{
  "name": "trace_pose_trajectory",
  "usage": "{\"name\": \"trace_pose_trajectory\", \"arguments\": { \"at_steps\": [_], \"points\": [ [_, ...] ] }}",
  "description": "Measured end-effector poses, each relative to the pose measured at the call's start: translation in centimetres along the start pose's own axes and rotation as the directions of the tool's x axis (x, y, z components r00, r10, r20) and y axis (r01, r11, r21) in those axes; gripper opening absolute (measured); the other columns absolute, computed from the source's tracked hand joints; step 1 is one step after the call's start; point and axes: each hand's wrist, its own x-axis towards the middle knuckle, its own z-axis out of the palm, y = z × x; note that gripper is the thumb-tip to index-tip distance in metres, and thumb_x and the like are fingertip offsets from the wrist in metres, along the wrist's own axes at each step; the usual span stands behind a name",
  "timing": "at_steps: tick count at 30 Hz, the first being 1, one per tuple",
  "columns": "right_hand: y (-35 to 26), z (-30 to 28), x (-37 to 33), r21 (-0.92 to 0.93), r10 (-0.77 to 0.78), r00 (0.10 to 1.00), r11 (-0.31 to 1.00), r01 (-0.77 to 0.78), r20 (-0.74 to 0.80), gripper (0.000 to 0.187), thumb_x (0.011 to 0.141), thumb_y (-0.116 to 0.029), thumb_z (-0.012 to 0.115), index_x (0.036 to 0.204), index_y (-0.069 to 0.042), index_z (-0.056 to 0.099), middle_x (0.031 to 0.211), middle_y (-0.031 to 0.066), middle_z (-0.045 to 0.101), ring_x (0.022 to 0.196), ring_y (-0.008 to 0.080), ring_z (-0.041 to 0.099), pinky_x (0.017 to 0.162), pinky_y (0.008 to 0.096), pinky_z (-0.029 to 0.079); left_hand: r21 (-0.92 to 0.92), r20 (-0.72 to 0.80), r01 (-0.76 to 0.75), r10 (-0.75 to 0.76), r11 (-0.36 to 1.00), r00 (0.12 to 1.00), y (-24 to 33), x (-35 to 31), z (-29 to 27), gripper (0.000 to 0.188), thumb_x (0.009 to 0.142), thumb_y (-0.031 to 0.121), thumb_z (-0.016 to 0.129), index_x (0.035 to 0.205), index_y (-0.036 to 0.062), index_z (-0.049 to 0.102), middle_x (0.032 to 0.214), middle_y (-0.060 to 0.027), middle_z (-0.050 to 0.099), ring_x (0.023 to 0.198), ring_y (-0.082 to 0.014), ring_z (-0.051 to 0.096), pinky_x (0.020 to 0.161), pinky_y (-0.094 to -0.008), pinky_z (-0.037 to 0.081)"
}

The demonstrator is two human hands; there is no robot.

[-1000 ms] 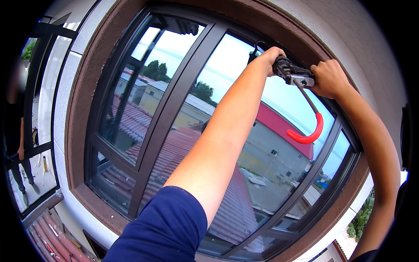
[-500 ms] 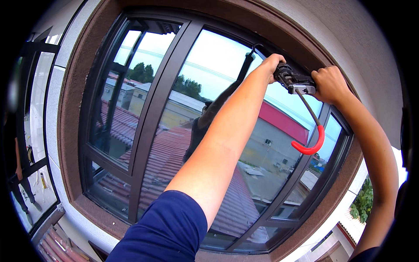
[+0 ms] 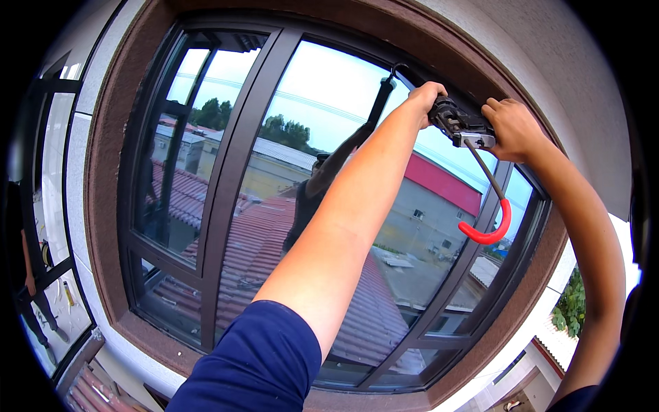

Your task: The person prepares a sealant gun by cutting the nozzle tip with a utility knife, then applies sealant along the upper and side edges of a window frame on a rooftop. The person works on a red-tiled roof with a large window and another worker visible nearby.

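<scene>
Both of my arms reach up to the top of a brown-framed window point(image 3: 257, 130). Between my hands is a dark caulking gun point(image 3: 456, 123) with a silvery metal part at its back end. Its thin push rod slopes down toward me and ends in a red-coated hook point(image 3: 504, 223). My left hand point(image 3: 429, 97) is closed round the gun's left side, near the upper frame. Closed on its right side is my right hand point(image 3: 515, 130), with the fingers partly hidden behind the gun. The gun's front end is out of sight behind my left hand.
A rough brown surround point(image 3: 106, 185) borders the window, with a pale wall outside it. Roofs, buildings and a raised arm are reflected in the glass. At far left stands a dark-framed glass panel point(image 3: 58, 172); green leaves point(image 3: 571, 302) show at lower right.
The window has slid slightly left in view as my head turned. My hands keep their hold on the caulking gun, and the fingers of my right hand have shifted a little to the left.
</scene>
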Motion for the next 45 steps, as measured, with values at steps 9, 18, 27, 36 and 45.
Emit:
{"name": "trace_pose_trajectory", "arguments": {
  "at_steps": [9,18,27,36,45],
  "points": [
    [1.3,2.5,-4.5,-0.091,0.091,0.994,0.992,-0.085,0.059,0.039,0.065,-0.024,0.081,0.093,-0.002,0.066,0.088,0.0161,0.062,0.083,0.0351,0.066,0.08,0.0435,0.05,0.004,0.011,0.034,-0.034,0.999,0.999,-4.4,1.7,3.8,0.03,0.076,0.016,0.066,0.097,-0.0042,0.06,0.085,-0.0162,0.069,0.065,-0.0256,0.073,0.062,-0.0383,0.063],
    [3.2,6.0,-11.0,-0.157,0.147,0.984,0.979,-0.13,0.1,0.036,0.069,-0.026,0.08,0.094,-0.005,0.067,0.086,0.0141,0.062,0.081,0.0326,0.066,0.078,0.0416,0.05,-0.01,0.031,0.075,-0.074,0.997,0.997,-10.5,3.1,9.2,0.04,0.074,0.013,0.069,0.105,-0.01,0.057,0.09,-0.0202,0.069,0.063,-0.0271,0.072,0.061,-0.0385,0.064],
    [5.4,11.4,-18.2,-0.219,0.253,0.951,0.952,-0.213,0.176,0.039,0.067,-0.025,0.083,0.096,-0.005,0.066,0.088,0.0131,0.061,0.081,0.0316,0.066,0.08,0.0407,0.051,-0.022,0.024,0.11,-0.109,0.994,0.994,-17.6,4.3,15.3,0.089,0.072,0.009,0.07,0.14,-0.0102,0.016,0.099,-0.0275,0.063,0.062,-0.0295,0.071,0.059,-0.0407,0.064],
    [8.2,16.9,-25.3,-0.28,0.33,0.923,0.922,-0.269,0.197,0.05,0.06,-0.024,0.086,0.102,-0.006,0.064,0.091,0.0123,0.061,0.084,0.0318,0.067,0.08,0.0409,0.051,0.079,-0.014,0.128,-0.127,0.989,0.992,-23.8,4.7,21.3,0.057,0.076,0.013,0.071,0.122,-0.0098,0.047,0.095,-0.019,0.069,0.069,-0.0259,0.074,0.064,-0.0394,0.063],
    [10.2,21.1,-30.0,-0.32,0.361,0.919,0.899,-0.299,0.157,0.051,0.062,-0.026,0.085,0.105,-0.007,0.065,0.09,0.0128,0.062,0.079,0.0325,0.067,0.076,0.0423,0.053,0.116,0.032,0.126,-0.131,0.985,0.991,-28.8,7.9,25.0,0.042,0.08,0.015,0.072,0.114,-0.0058,0.058,0.095,-0.0175,0.072,0.071,-0.0248,0.075,0.066,-0.0389,0.064]
  ]
}}
